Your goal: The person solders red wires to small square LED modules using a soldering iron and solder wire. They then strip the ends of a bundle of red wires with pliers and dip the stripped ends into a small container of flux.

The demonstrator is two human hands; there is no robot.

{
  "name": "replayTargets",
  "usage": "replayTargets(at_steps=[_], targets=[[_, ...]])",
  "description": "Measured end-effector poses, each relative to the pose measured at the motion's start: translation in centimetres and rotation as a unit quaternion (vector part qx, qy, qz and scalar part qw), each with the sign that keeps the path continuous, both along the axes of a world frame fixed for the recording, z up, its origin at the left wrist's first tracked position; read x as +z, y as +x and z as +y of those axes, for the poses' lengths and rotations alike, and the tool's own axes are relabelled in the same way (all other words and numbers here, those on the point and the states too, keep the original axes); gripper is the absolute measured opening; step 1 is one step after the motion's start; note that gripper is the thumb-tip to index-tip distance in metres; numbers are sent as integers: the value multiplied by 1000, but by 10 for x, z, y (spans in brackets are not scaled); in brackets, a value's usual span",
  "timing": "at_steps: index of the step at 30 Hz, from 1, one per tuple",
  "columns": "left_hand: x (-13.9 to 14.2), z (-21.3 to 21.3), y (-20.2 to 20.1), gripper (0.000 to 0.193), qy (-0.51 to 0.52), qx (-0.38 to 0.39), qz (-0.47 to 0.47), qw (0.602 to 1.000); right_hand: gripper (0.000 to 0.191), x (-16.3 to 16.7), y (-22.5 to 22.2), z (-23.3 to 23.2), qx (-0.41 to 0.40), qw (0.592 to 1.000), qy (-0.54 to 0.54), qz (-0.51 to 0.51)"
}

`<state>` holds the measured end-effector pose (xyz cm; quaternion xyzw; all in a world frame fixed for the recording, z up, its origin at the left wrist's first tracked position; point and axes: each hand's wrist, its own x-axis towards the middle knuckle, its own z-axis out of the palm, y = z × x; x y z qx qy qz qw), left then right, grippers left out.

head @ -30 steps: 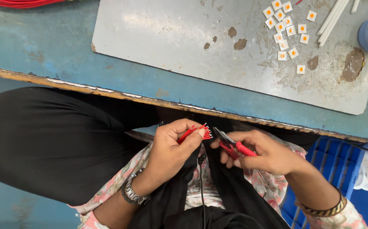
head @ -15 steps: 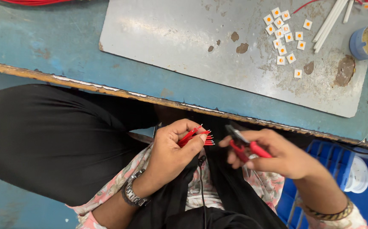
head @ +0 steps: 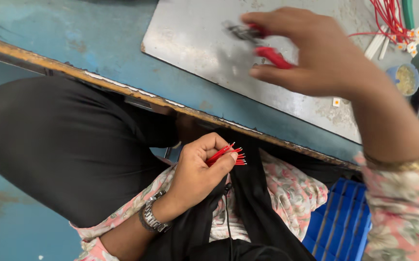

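Clenching a small bundle of short red wires, the left hand rests low over the lap, below the near edge of the tabletop; the wire ends fan out past the thumb and forefinger, pointing right. A metal wristwatch sits on that wrist.

Up over the tabletop, the right hand is blurred, its grip closed on a pair of red-handled pliers, the dark nose pointing left above a grey metal sheet. A gold bangle circles that wrist.

The grey sheet lies flat on the blue tabletop, its left corner well back from the worn, chipped front edge, with bare blue surface between them. Most of the sheet under and left of the pliers is bare. At its far right lie more red wires, white sticks and small white square pieces, with a small blue cup just beside them. One white square lies alone near the right forearm.

Below the edge, a blue plastic crate stands at the right, close to the floral sleeve.
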<state>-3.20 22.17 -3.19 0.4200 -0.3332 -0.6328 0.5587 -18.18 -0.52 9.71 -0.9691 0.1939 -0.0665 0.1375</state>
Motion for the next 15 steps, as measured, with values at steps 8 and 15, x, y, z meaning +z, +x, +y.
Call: replayTargets(at_steps=[8, 15], targets=[[-8, 1, -4, 16, -9, 21, 28, 999, 80, -41, 81, -17, 49, 989, -129, -42], [-13, 3, -6, 12, 7, 2, 12, 1000, 70, -75, 58, -43, 58, 988, -90, -107]])
